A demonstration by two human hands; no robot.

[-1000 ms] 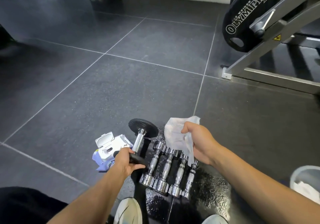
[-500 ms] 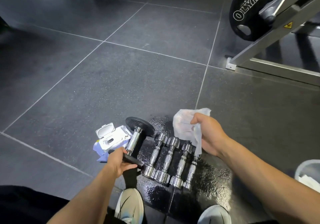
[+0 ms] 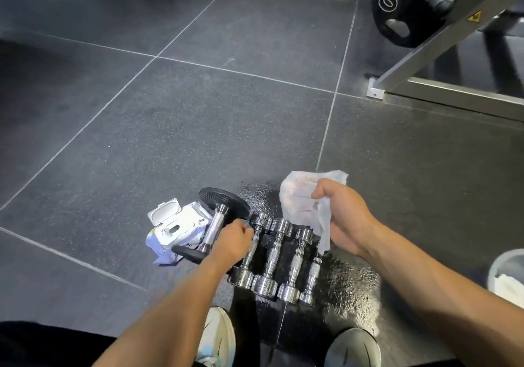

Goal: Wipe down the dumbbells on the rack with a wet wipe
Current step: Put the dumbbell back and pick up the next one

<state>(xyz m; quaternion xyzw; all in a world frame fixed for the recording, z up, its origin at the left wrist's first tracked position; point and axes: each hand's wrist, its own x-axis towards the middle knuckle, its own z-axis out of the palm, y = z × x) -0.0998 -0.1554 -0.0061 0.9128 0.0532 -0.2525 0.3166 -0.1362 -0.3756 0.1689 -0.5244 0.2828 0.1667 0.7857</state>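
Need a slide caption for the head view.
Right hand holds a wet wipe over four chrome dumbbells; left hand at the leftmost one.

Floor point(image 3: 198, 125): dark grey speckled tiles w/ pale grout lines. Glossy wet patch point(image 3: 348, 281) near bottom centre. Top right: black weight plate point(image 3: 397, 12), white lettering partly cut off at pic edge, hung on a grey metal machine frame point(image 3: 442, 40). Yellow warning sticker point(image 3: 475, 16) on the frame, white end cap point(image 3: 374, 91) at the base bar's corner, on the floor. Wipes pack point(image 3: 175, 230) lies on the floor lower left of centre, white flip lid point(image 3: 166, 213) open, purplish wrapper. Right edge: pale bin point(image 3: 504, 264), partly out of view, white crumpled stuff point(image 3: 510, 287) inside.
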